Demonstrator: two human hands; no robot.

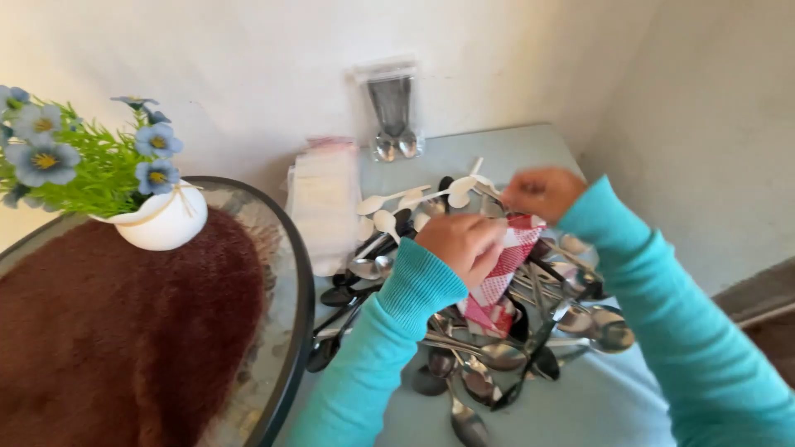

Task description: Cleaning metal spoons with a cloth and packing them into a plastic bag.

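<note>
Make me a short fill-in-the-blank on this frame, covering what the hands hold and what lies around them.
1. The left hand and the right hand hold a red-and-white ____ pouch.
2. Under the hands lies a pile of metal ____.
3. The white pot on the round glass table holds ____ flowers.
4. Both sleeves are ____.

Missing words: checked; spoons; blue; turquoise

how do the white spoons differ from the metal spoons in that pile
The white spoons look matte and pale; the metal spoons are shiny and silver or dark. The white spoons lie few, at the far side of the heap near the clear bags; the metal spoons are many, tangled under the left hand and right hand, which hold a red checked packet. Both lie on the pale blue table.
</note>
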